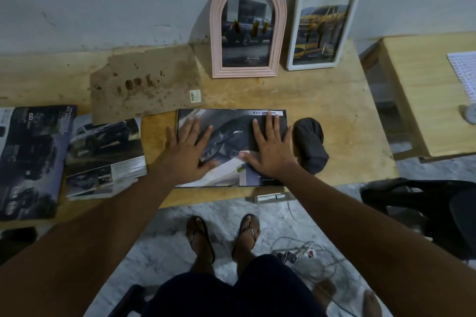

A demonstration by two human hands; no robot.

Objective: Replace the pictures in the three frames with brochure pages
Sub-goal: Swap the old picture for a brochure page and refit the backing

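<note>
A dark car brochure page (231, 131) lies flat over a frame near the table's front edge. My left hand (189, 148) presses on its left part with fingers spread and straight. My right hand (268, 147) presses flat on its right part. A pink arched frame (248, 26) with a dark truck picture leans on the wall behind. Beside it, to the right, leans a white rectangular frame (323, 27) holding a yellow car page. A stained brown backing board (145, 82) lies to the left rear. Loose brochure pages (105, 154) and a dark brochure (28, 159) lie at the left.
A dark cloth bundle (310, 144) sits just right of my right hand. The wooden table (334, 110) ends at the right, with a second small table (417, 95) beyond a gap. A black chair (425, 211) stands at the right; cables (304, 255) lie on the floor.
</note>
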